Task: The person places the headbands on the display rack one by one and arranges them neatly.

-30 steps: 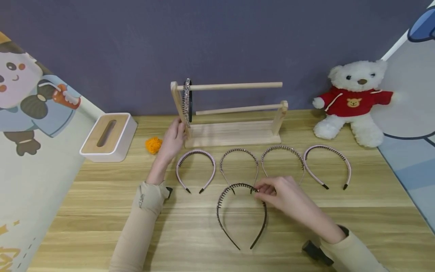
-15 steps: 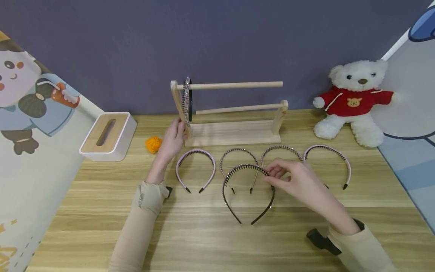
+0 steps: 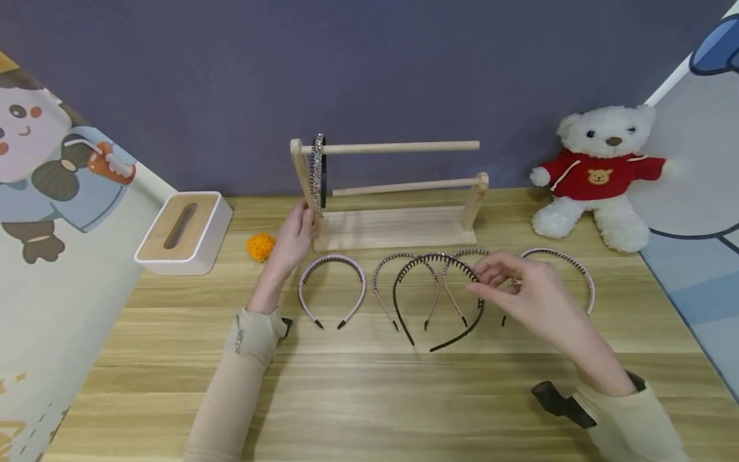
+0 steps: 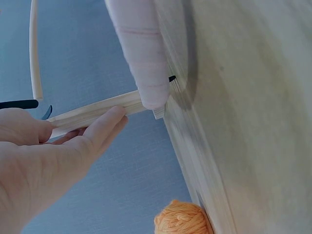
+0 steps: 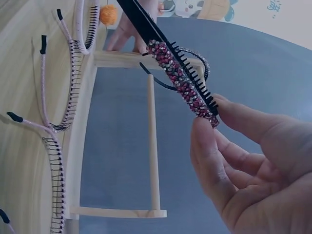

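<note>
My right hand (image 3: 528, 289) pinches one side of a black toothed headband (image 3: 395, 292) between thumb and fingers, holding it above the table. In the right wrist view this headband (image 5: 178, 80) shows red, pink and clear stones along its outside. My left hand (image 3: 294, 237) grips the left post (image 4: 97, 109) of a wooden rack (image 3: 392, 228) low down, thumb and fingers on either side. A stone-covered headband (image 3: 317, 170) hangs on the rack's upper rod (image 3: 404, 147), close to that post. Below the rack, a lilac headband (image 3: 301, 285) lies on the table.
Two thin pink headbands (image 3: 375, 282) and another lilac headband (image 3: 590, 282) lie in the row, partly covered by the held headband and right hand. An orange yarn ball (image 3: 261, 246) and a tissue box (image 3: 216, 237) stand left; a teddy bear (image 3: 600, 173) sits right.
My right hand has carried the black headband away from me and slightly right, from the table's front toward the rack. The left hand stays on the post.
</note>
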The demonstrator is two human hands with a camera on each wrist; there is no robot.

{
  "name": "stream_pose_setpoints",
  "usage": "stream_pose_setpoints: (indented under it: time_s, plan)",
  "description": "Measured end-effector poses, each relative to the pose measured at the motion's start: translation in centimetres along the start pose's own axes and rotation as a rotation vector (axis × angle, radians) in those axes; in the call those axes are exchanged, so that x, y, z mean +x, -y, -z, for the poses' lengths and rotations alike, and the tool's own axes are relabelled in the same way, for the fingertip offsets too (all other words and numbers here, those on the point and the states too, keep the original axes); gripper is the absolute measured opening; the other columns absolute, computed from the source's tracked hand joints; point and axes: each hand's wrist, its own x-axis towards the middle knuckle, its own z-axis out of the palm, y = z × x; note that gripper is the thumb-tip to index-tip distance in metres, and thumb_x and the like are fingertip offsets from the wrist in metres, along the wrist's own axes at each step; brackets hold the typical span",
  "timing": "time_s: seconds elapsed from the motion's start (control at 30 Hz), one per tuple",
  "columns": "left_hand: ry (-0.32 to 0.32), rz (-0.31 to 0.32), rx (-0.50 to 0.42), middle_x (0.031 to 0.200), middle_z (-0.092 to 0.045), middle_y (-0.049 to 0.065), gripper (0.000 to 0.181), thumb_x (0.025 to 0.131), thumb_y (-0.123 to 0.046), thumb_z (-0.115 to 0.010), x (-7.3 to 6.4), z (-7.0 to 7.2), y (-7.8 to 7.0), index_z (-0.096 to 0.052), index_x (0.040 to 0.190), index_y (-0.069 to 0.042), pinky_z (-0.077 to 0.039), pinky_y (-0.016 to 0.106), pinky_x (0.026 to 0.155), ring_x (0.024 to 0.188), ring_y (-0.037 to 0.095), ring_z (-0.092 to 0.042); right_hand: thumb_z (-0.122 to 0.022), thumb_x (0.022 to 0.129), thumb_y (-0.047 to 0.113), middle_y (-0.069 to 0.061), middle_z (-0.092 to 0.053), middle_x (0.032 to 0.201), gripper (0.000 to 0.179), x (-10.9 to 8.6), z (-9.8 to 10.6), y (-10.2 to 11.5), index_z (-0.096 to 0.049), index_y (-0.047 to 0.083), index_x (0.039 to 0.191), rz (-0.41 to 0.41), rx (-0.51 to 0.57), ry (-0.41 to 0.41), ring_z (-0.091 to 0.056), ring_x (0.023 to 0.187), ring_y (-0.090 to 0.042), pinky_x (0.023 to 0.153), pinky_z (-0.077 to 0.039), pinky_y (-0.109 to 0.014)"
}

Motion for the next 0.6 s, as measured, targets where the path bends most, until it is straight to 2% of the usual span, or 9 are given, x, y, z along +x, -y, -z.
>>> stream_pose_setpoints:
  time_s: [0.33, 0.6]
  plan:
    - [0.0, 0.0, -0.022, 0.151, -0.05, 0.029, 0.044, 0.119, -0.017, -0.033, -0.01, 0.02, 0.06, -0.041, 0.157, 0.003, -0.054, 0.048, 0.113, 0.14, 0.041, -0.052, -0.09, 0.088, 0.005, -0.001, -0.075, 0.09, 0.022, -0.09, 0.51, 0.28, -0.075, 0.004, 0.104, -0.03, 0.013, -0.061, -0.065, 0.081, -0.001, 0.068, -0.059, -0.009]
    - [-0.003, -0.001, -0.017, 0.151, -0.051, 0.028, 0.046, 0.119, -0.019, -0.034, 0.09, -0.05, 0.22, -0.04, 0.159, 0.002, -0.054, 0.049, 0.113, 0.139, 0.041, -0.053, -0.09, 0.089, 0.008, -0.005, -0.075, 0.089, 0.02, -0.23, 0.75, 0.82, -0.074, 0.005, 0.103, -0.045, 0.017, -0.102, -0.067, 0.08, -0.002, 0.07, -0.06, -0.011]
